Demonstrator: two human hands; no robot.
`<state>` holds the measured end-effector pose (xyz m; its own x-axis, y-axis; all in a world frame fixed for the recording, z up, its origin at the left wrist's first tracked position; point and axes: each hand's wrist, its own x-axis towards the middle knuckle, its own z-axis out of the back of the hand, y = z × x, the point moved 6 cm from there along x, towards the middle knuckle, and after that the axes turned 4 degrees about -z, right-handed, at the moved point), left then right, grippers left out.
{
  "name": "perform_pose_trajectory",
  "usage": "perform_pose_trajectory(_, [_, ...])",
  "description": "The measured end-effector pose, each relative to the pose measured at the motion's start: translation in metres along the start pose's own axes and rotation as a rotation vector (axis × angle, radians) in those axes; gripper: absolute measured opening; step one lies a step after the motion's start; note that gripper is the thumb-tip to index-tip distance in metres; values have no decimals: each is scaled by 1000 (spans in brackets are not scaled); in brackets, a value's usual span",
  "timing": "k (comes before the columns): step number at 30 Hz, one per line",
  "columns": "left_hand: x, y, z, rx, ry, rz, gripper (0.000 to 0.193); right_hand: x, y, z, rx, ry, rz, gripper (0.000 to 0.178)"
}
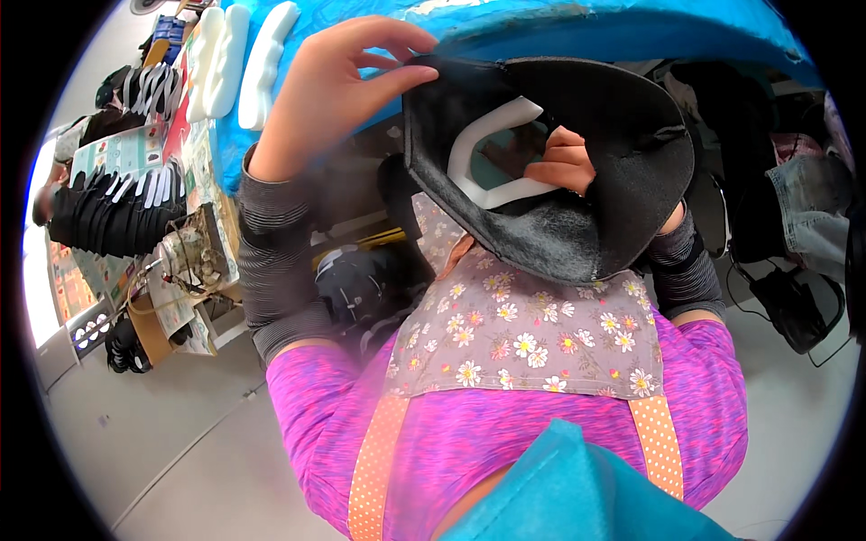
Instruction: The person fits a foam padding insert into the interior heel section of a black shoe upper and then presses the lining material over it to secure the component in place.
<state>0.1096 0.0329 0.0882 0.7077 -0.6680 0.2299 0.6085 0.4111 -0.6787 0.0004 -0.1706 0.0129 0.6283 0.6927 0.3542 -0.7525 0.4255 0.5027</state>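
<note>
In front of my chest I hold a black, bowl-shaped piece of soft sheet material (pixel 631 135), its inner side facing up. A curved white foam-like strip (pixel 465 162) edges part of an opening in its middle. My left hand (pixel 347 77) pinches the upper left rim between thumb and fingers. Through the opening the curled fingers of my right hand (pixel 564 162) show, closed over the opening's right edge. The rest of that hand is hidden beneath the black piece. A flowered apron (pixel 523 338) hangs just below it.
Wavy white foam-like pieces (pixel 266 63) lie on the blue-covered table (pixel 577 32) ahead. At left, rows of black pieces with white strips (pixel 117 212) sit beside a machine with tubing (pixel 194 252). A black bag (pixel 794 307) hangs at right, near a person's jeans (pixel 812 216).
</note>
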Motion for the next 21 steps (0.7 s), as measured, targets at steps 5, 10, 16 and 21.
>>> perform_pose_trajectory(5, [1, -11, 2, 220, -13, -159, 12, -1, -1, -4, -14, -42, 31, 26])
perform_pose_trajectory(10, [-8, 13, -2, -350, -29, 196, 19, -2, -4, -9, -9, 23, -33, 25])
perform_pose_trajectory(16, [-5, 14, 1, -427, -129, 323, 25, -4, -5, -4, 25, 8, -9, 38])
perform_pose_trajectory(21, [-13, 14, -4, 184, 58, 302, 26, -6, -6, -8, -85, -4, -2, 39])
